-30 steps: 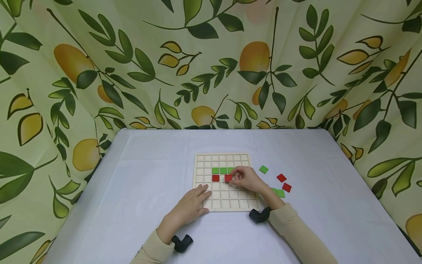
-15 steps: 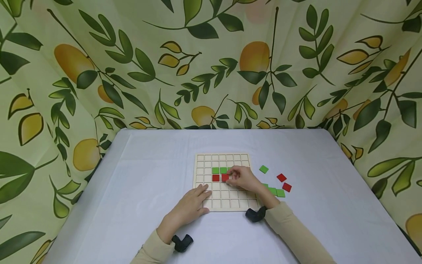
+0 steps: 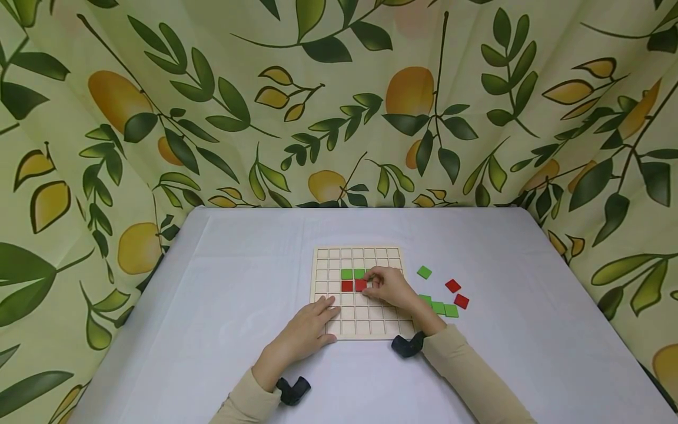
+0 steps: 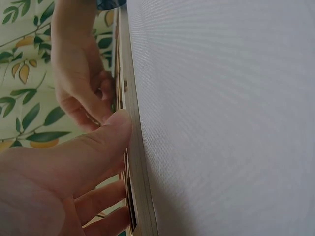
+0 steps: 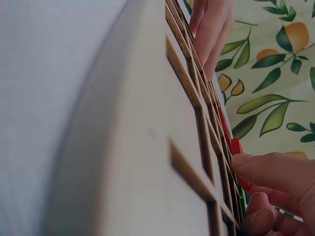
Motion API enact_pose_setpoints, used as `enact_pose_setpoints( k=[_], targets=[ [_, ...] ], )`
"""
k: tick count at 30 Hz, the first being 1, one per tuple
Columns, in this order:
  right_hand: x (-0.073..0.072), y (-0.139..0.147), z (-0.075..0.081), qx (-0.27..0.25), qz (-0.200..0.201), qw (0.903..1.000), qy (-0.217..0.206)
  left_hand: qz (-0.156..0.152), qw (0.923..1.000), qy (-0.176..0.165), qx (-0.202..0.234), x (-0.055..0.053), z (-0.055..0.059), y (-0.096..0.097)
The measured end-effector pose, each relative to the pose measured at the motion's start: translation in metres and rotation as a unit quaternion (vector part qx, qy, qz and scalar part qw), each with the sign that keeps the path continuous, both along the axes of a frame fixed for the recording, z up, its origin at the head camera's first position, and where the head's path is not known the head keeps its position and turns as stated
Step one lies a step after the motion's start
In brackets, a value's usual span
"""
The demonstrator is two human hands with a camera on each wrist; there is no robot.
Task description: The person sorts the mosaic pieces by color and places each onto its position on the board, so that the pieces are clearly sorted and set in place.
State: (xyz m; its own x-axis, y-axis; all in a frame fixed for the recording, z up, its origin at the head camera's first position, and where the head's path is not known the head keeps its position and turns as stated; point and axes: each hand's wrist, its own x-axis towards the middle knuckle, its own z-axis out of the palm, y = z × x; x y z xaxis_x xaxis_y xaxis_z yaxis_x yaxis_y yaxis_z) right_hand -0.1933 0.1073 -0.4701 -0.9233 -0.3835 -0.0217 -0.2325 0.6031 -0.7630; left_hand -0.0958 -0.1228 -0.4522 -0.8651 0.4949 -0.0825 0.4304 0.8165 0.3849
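Observation:
A wooden grid board [image 3: 376,327] lies on the table. My right hand [image 3: 391,287] pinches a red square tile [image 3: 361,285] between thumb and fingers, low over the grid. In the right wrist view the thumb presses against this red tile [image 5: 236,146], which stands slightly tilted. Just left of it, another red tile [image 3: 346,286] sits in a cell. Behind them is a row of green tiles [image 3: 346,274], its right end hidden by my fingers. My left hand [image 3: 306,331] rests on the board's front left corner, fingers extended over the cells and thumb [image 4: 118,123] along the near edge.
Right of the board lie loose tiles: a single green tile [image 3: 424,272], two red tiles [image 3: 461,301], and several green tiles [image 3: 451,310] in a line by my right forearm. A white cloth [image 3: 238,259] covers the table, and a leaf-patterned curtain [image 3: 296,147] hangs behind.
My right hand has moved a little left with the red tile, closing the gap to the other red tile. Another loose green tile shows beside the forearm. The left hand has stayed put.

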Motion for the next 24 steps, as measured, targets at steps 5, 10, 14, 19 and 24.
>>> enact_pose_setpoints(
  k=[5,10,14,19,24],
  targets=[
    [0.0014,-0.0015,0.0006,0.001,-0.012,0.9999,0.0,-0.002,1.0,0.006,-0.005,0.0004,0.0012,0.0008],
    [0.0024,-0.0027,0.0003,0.005,-0.017,0.9998,0.007,-0.003,1.0,0.005,-0.007,0.0011,0.0014,0.0007],
    [0.0022,-0.0028,-0.0009,0.004,-0.019,0.9997,0.012,-0.004,1.0,0.004,-0.006,0.0014,0.0023,0.0007],
    [0.0018,-0.0029,-0.0014,0.001,-0.017,0.9998,0.012,-0.005,1.0,0.004,-0.003,0.0015,0.0028,0.0007],
    [0.0018,-0.0027,-0.001,0.002,-0.016,0.9998,0.012,-0.007,0.9999,0.011,-0.001,0.0012,0.0009,-0.0002]
  ],
)
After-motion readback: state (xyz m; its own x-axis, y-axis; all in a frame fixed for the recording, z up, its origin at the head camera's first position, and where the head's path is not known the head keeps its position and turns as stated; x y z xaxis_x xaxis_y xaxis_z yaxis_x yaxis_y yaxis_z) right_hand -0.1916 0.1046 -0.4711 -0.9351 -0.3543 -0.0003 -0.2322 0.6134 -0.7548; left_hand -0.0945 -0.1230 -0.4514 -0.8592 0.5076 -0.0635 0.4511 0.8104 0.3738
